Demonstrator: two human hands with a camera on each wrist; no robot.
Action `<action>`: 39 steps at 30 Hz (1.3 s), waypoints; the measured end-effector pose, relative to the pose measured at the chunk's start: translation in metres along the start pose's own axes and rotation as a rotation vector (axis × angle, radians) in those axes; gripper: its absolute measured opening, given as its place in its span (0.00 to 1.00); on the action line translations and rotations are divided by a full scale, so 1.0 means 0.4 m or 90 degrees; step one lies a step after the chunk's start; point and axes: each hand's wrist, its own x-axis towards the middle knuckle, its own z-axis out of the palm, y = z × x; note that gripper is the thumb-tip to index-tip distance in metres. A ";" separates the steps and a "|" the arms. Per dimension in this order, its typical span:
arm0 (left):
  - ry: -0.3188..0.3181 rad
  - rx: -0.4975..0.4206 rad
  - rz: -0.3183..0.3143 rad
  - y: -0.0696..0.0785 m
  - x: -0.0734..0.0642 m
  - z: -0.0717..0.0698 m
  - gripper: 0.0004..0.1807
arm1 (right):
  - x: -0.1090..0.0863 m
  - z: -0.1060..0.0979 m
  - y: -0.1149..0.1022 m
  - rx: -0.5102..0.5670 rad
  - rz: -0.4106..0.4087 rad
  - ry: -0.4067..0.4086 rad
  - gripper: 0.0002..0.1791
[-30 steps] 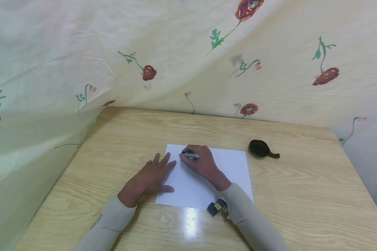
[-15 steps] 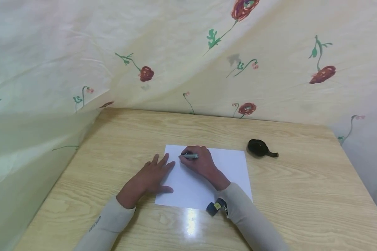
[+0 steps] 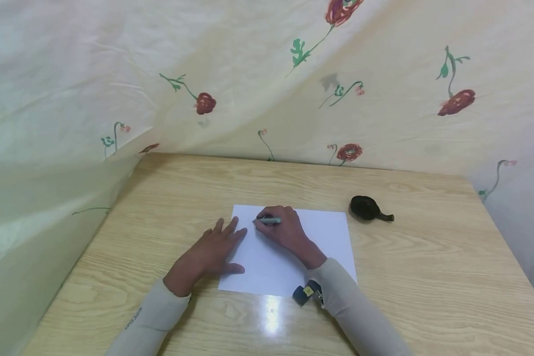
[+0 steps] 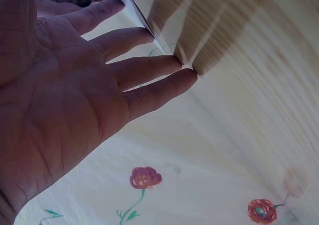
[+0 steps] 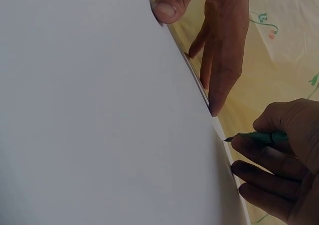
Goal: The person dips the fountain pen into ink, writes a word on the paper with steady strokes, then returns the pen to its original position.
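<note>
A white sheet of paper (image 3: 258,277) lies on the wooden table. My right hand (image 3: 289,231) rests over its upper part and pinches a green pen (image 3: 273,220), whose dark tip points left at the paper. The right wrist view shows the pen (image 5: 264,137) between thumb and index finger, the other fingers curled beneath. My left hand (image 3: 213,249) lies across the paper's left edge with its fingers spread and straight, holding nothing. The left wrist view shows its palm (image 4: 65,90) and fingertips at the paper's edge. Any marks on the paper are too faint to tell.
A small black pan (image 3: 364,207) with a short handle stands right of the paper. Below the right sleeve, a dark wrist-worn device (image 3: 300,295) overhangs the paper's lower edge. Flower-patterned cloth (image 3: 249,64) hangs behind the table and along its left side.
The head view has shifted slightly. My right hand keeps its grip on the pen, and the pen tip stays near the same spot. The left hand holds its place on the paper.
</note>
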 end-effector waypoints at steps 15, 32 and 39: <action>-0.011 -0.021 -0.006 0.004 -0.010 -0.011 0.50 | -0.011 -0.013 0.002 -0.001 0.028 -0.004 0.02; 0.000 -0.021 0.000 0.008 -0.011 -0.004 0.51 | -0.025 -0.042 0.013 0.008 0.046 -0.016 0.03; -0.003 -0.024 0.000 0.011 -0.003 -0.003 0.51 | -0.031 -0.056 0.025 0.013 0.048 -0.013 0.03</action>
